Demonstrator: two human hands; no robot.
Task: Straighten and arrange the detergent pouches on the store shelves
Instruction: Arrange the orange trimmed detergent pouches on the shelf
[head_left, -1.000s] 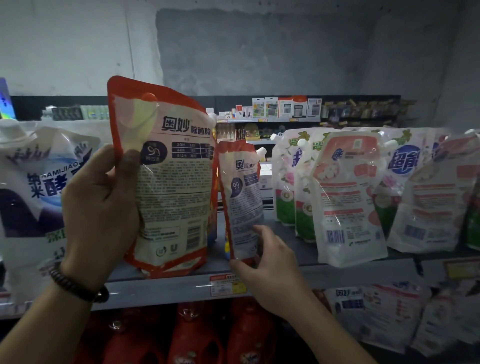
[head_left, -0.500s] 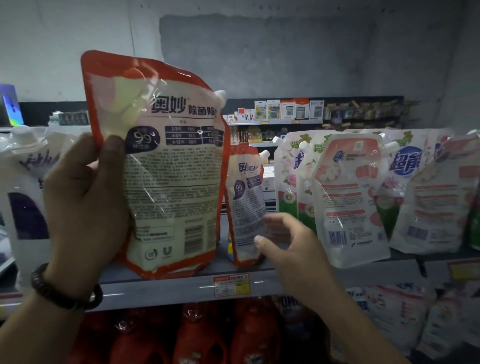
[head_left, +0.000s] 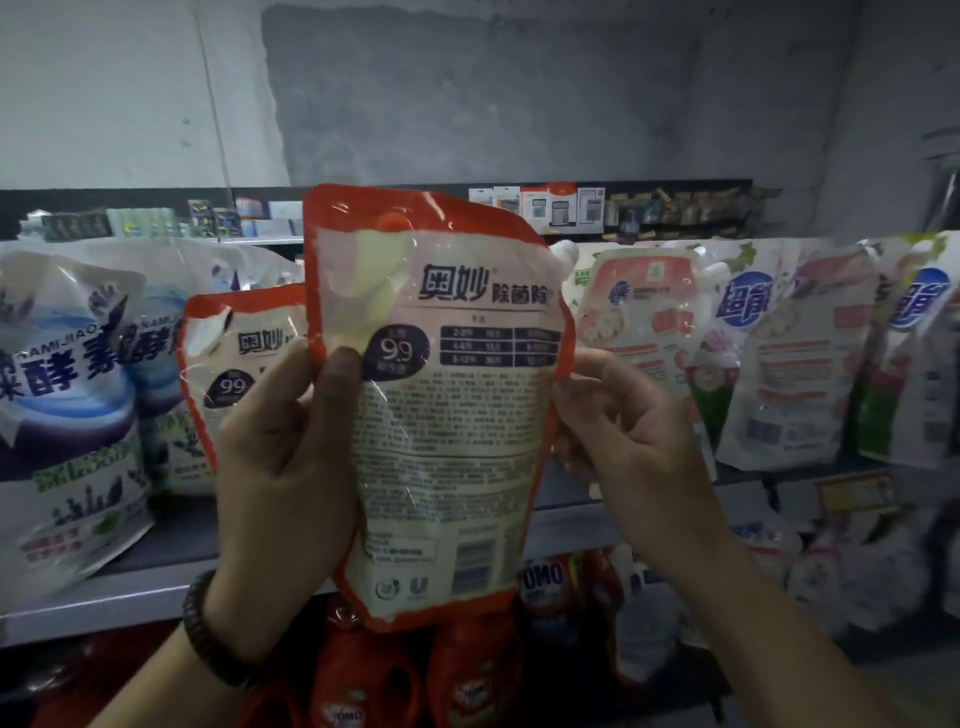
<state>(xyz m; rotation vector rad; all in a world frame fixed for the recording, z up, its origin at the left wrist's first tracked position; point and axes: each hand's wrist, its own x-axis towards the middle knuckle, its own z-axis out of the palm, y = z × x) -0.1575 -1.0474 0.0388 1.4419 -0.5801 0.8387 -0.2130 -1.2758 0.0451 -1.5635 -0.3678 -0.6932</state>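
Grey shelf (head_left: 104, 603) lies behind the pouch (head_left: 441, 415), which is held upright off it, long axis vertical. Its left edge is gripped by the left hand (head_left: 280, 467); its right edge is pinched, apparently, by the right hand (head_left: 623, 441). A twin (head_left: 234, 353) stands just behind-left.

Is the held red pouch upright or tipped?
Upright: the pouch has spout on top, barcode at bottom; left hand and right hand grip its sides.
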